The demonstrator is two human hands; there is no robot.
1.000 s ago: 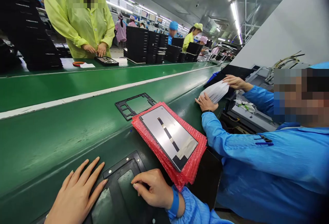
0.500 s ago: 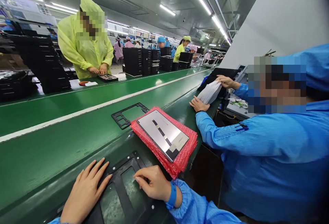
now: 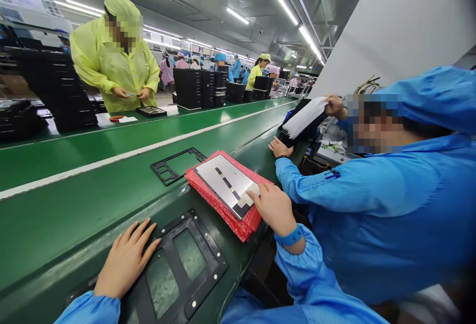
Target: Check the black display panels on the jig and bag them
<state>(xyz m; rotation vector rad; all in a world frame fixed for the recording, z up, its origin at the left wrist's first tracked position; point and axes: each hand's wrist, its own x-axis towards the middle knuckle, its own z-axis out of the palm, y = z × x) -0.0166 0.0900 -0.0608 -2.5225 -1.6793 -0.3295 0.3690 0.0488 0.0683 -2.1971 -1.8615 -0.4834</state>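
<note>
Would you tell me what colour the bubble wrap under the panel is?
The plastic bubble wrap is red, shown in the head view.

The green conveyor [image 3: 74, 225] bears 2 black jigs [image 3: 162, 171] and red bubble-wrap [image 3: 238, 227].

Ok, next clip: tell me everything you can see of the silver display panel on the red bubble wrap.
The silver display panel is a thin rectangle with a smooth, metallic-looking face turned up. A narrow black strip with pale sections runs along its middle, and a black patch and a pale tan patch sit at one end. It lies flat on a stack of red bubble-wrap bags on the green conveyor belt. The person's right hand reaches it, with the fingertips apparently at its edge.
</note>
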